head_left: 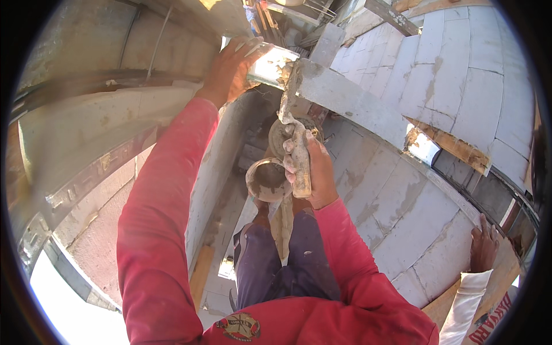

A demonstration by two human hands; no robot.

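Note:
My right hand (313, 169) is wrapped round the mortar-crusted handle of a trowel (300, 164). The trowel points away from me, its blade edge-on and its tip region against the end of a pale block (270, 64) in bright sunlight. My left hand (233, 69) grips that block from the left, fingers over its upper face. Wet-looking mortar clings where blade and block meet. Below my right hand are a round, mortar-stained container (268, 183) and a second round container (282, 135), partly hidden by the hand and trowel.
Block walls stand on the left (215, 172) and right (391, 195), with a narrow gap between them where my legs are. A grey beam-like course (351, 100) runs rightward from the block. A wooden plank (451, 144) lies beyond. Another person's hand (484, 244) rests on the right wall.

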